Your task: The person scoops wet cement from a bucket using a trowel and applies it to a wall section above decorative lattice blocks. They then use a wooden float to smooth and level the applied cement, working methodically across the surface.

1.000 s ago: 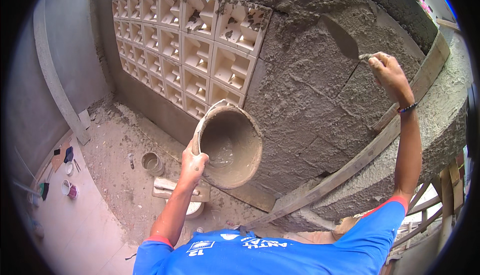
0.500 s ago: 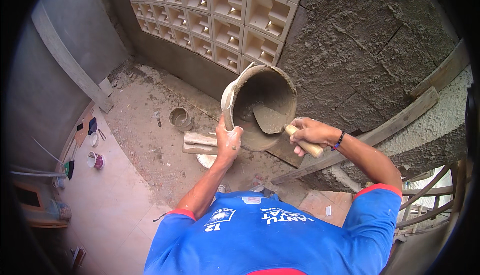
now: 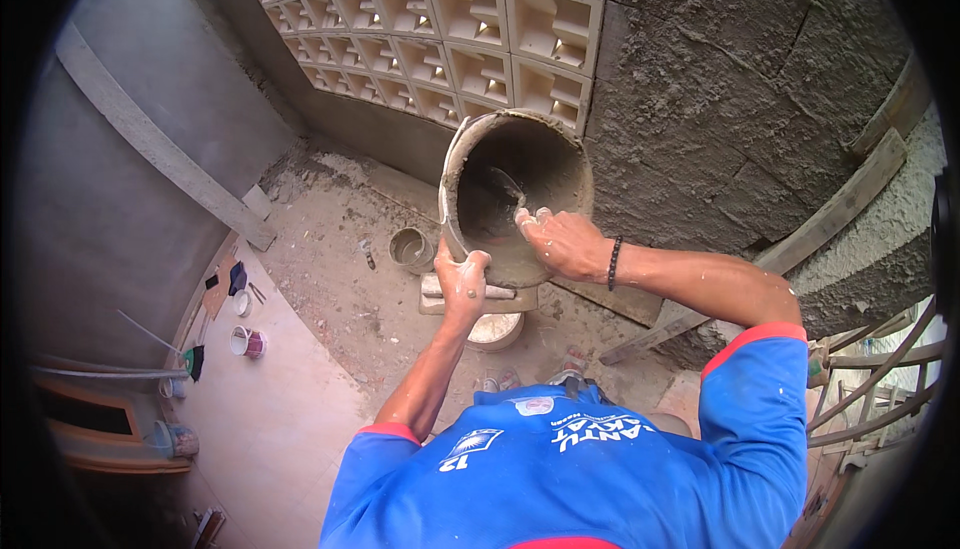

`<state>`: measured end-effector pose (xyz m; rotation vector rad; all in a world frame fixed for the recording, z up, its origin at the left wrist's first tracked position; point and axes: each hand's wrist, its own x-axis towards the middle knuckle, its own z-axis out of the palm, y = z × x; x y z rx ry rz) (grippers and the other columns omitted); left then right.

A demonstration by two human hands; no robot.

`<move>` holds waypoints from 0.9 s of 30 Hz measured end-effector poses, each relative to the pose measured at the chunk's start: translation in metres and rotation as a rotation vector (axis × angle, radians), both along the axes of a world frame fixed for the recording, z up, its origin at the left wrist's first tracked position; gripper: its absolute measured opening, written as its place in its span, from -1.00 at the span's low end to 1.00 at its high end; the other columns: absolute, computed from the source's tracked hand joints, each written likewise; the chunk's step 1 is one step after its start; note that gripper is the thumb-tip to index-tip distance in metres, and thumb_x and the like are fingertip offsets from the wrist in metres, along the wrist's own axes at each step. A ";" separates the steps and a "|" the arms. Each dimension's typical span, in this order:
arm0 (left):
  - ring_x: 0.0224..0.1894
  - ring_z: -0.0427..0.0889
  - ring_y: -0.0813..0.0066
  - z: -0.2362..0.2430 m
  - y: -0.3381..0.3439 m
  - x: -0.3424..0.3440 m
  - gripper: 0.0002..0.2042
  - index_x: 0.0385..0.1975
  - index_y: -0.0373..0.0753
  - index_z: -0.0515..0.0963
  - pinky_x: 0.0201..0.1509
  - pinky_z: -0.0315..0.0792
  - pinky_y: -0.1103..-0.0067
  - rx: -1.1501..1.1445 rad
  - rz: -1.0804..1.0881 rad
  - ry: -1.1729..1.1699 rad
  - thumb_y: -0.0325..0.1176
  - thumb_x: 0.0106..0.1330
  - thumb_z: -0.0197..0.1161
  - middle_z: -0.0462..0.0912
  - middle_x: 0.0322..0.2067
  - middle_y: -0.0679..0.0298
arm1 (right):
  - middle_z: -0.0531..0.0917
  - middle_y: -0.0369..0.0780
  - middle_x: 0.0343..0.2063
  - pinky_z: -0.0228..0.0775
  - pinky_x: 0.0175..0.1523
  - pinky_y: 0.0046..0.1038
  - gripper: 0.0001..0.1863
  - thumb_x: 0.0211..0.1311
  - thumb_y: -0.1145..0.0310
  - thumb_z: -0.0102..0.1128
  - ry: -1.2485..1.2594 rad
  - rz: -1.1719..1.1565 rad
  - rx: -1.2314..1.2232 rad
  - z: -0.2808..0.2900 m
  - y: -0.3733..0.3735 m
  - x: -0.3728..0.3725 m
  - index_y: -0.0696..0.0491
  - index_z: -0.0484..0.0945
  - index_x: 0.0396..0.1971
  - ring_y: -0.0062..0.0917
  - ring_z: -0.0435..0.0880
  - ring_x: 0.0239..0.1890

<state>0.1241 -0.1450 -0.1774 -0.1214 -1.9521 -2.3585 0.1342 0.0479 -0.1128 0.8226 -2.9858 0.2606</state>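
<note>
Currently, the mortar-caked bucket [image 3: 568, 181] is held tilted near the centre of the frame, its mouth turned toward the viewer and its upper edge overlapping the pale vent blocks [image 3: 475, 17]. Its lower-left rim is clamped by the left hand [image 3: 463, 284], with the thumb laid over the edge. The trowel [image 3: 513, 187] is gripped in the right hand [image 3: 568, 246], fingers closed about the handle; most of the blade is lost in shadow inside the bucket, so its load cannot be judged. Main risk noted: support is seen at one side only, so a hard scrape against the far wall could twist the bucket out of the left hand, more readily if the rim is wet. Were that to happen, mortar would probably be spilled on the wooden float [image 3: 483, 294] and white tub [image 3: 495, 343] just below. Secondary risk: the blade could be caught on the bucket's lip if withdrawn at too low an angle, and its mortar shed.
</note>
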 end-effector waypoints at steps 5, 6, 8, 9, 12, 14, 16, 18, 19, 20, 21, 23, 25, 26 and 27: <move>-0.33 0.53 0.57 0.021 -0.025 -0.014 -0.51 0.03 -0.41 0.45 -0.20 0.45 0.64 0.120 -0.013 -0.025 -0.62 -0.03 0.06 0.60 -0.27 0.30 | 0.63 -0.03 -0.43 0.58 -0.42 -0.25 -0.67 0.25 0.44 0.00 -0.015 0.227 0.283 0.024 0.012 0.009 0.21 0.46 -0.01 -0.22 0.72 -0.40; -0.33 0.53 0.57 0.022 -0.028 -0.012 -0.50 0.04 -0.42 0.45 -0.20 0.45 0.64 0.081 -0.021 -0.054 -0.62 -0.03 0.06 0.60 -0.27 0.30 | 0.63 -0.05 -0.43 0.58 -0.43 -0.26 -0.67 0.25 0.43 0.00 -0.058 0.240 0.335 0.032 0.021 0.007 0.18 0.47 0.00 -0.23 0.72 -0.40; -0.32 0.53 0.57 0.026 -0.030 -0.004 -0.49 0.06 -0.42 0.45 -0.19 0.45 0.64 0.006 -0.039 -0.116 -0.63 -0.03 0.05 0.60 -0.28 0.30 | 0.62 -0.06 -0.41 0.58 -0.45 -0.27 -0.66 0.27 0.41 0.01 0.050 0.119 0.323 0.034 0.043 0.003 0.09 0.47 0.04 -0.25 0.72 -0.40; -0.32 0.53 0.57 0.026 -0.028 -0.004 -0.48 0.06 -0.41 0.45 -0.19 0.45 0.64 0.002 -0.041 -0.108 -0.63 -0.03 0.05 0.60 -0.28 0.30 | 0.61 -0.06 -0.40 0.57 -0.47 -0.29 -0.64 0.27 0.41 0.01 0.129 0.060 0.348 0.039 0.044 -0.001 0.10 0.45 0.07 -0.26 0.72 -0.40; -0.32 0.53 0.56 0.026 -0.019 -0.003 -0.48 0.06 -0.41 0.45 -0.18 0.45 0.63 0.004 -0.055 -0.111 -0.63 -0.03 0.04 0.60 -0.28 0.29 | 0.60 -0.10 -0.38 0.57 -0.43 -0.33 -0.60 0.25 0.41 0.02 0.264 0.036 0.362 0.019 0.049 -0.026 0.11 0.42 0.10 -0.28 0.70 -0.41; -0.31 0.53 0.57 0.024 -0.015 -0.007 -0.48 0.06 -0.40 0.45 -0.18 0.45 0.63 0.016 -0.051 -0.142 -0.63 -0.04 0.05 0.60 -0.27 0.29 | 0.60 -0.09 -0.40 0.58 -0.41 -0.31 -0.62 0.25 0.39 0.02 0.300 0.129 0.276 -0.008 0.059 -0.014 0.13 0.44 0.07 -0.28 0.69 -0.41; -0.31 0.53 0.57 0.018 -0.013 -0.012 -0.48 0.05 -0.40 0.46 -0.17 0.45 0.63 0.073 -0.045 -0.121 -0.62 -0.04 0.06 0.60 -0.27 0.29 | 0.61 -0.08 -0.41 0.56 -0.37 -0.29 -0.65 0.26 0.35 0.03 0.089 0.163 0.337 -0.009 0.061 0.006 0.04 0.52 0.03 -0.27 0.69 -0.42; -0.31 0.53 0.57 0.015 -0.009 -0.011 -0.49 0.04 -0.40 0.46 -0.16 0.45 0.63 0.071 -0.045 -0.114 -0.62 -0.04 0.06 0.60 -0.27 0.28 | 0.62 -0.10 -0.36 0.55 -0.33 -0.30 -0.66 0.27 0.36 0.01 -0.025 0.157 0.350 -0.004 0.065 0.016 0.00 0.54 0.03 -0.24 0.69 -0.38; -0.30 0.52 0.57 0.015 -0.006 -0.010 -0.49 0.04 -0.40 0.46 -0.17 0.44 0.63 0.042 -0.046 -0.114 -0.62 -0.05 0.06 0.60 -0.27 0.28 | 0.61 -0.11 -0.31 0.55 -0.31 -0.30 -0.62 0.28 0.37 -0.01 0.004 0.122 0.358 0.000 0.066 0.015 -0.02 0.48 0.10 -0.25 0.68 -0.35; -0.30 0.52 0.57 0.014 -0.003 -0.009 -0.49 0.03 -0.41 0.46 -0.17 0.44 0.64 0.013 -0.046 -0.115 -0.62 -0.05 0.07 0.60 -0.27 0.28 | 0.60 -0.12 -0.27 0.55 -0.28 -0.30 -0.57 0.30 0.39 -0.04 0.033 0.088 0.367 0.003 0.066 0.011 -0.05 0.43 0.18 -0.26 0.67 -0.31; -0.31 0.52 0.57 0.013 0.000 -0.008 -0.49 0.03 -0.41 0.46 -0.17 0.44 0.64 0.007 -0.058 -0.107 -0.62 -0.06 0.07 0.60 -0.28 0.28 | 0.59 -0.13 -0.23 0.55 -0.25 -0.30 -0.51 0.31 0.40 -0.06 0.057 0.052 0.378 0.007 0.067 0.007 -0.07 0.37 0.25 -0.27 0.66 -0.28; -0.31 0.51 0.57 0.014 0.009 -0.010 -0.49 0.02 -0.41 0.47 -0.18 0.43 0.65 -0.001 -0.086 -0.082 -0.62 -0.06 0.07 0.59 -0.29 0.29 | 0.61 -0.13 -0.27 0.54 -0.25 -0.32 -0.60 0.29 0.38 -0.03 0.174 -0.002 0.300 0.011 0.066 -0.006 -0.04 0.47 0.14 -0.27 0.66 -0.25; -0.30 0.51 0.57 0.012 0.012 -0.005 -0.50 0.02 -0.41 0.47 -0.17 0.42 0.65 -0.013 -0.080 -0.129 -0.62 -0.06 0.06 0.59 -0.29 0.28 | 0.61 -0.12 -0.28 0.54 -0.25 -0.33 -0.60 0.29 0.39 -0.03 0.170 0.039 0.296 -0.004 0.072 -0.003 -0.03 0.47 0.14 -0.28 0.66 -0.25; -0.30 0.51 0.57 0.013 0.015 -0.007 -0.50 0.02 -0.41 0.47 -0.17 0.42 0.65 -0.006 -0.072 -0.137 -0.61 -0.06 0.06 0.59 -0.29 0.28 | 0.61 -0.12 -0.28 0.54 -0.25 -0.34 -0.61 0.29 0.38 -0.03 0.153 0.103 0.307 -0.013 0.077 0.005 -0.02 0.47 0.12 -0.28 0.66 -0.25; -0.27 0.53 0.54 0.011 0.014 -0.010 -0.47 0.04 -0.42 0.46 -0.13 0.43 0.64 -0.017 -0.079 -0.151 -0.62 -0.06 0.05 0.60 -0.27 0.27 | 0.62 -0.11 -0.28 0.55 -0.26 -0.34 -0.61 0.30 0.37 -0.03 0.103 0.143 0.325 -0.020 0.082 0.016 -0.01 0.48 0.12 -0.27 0.66 -0.25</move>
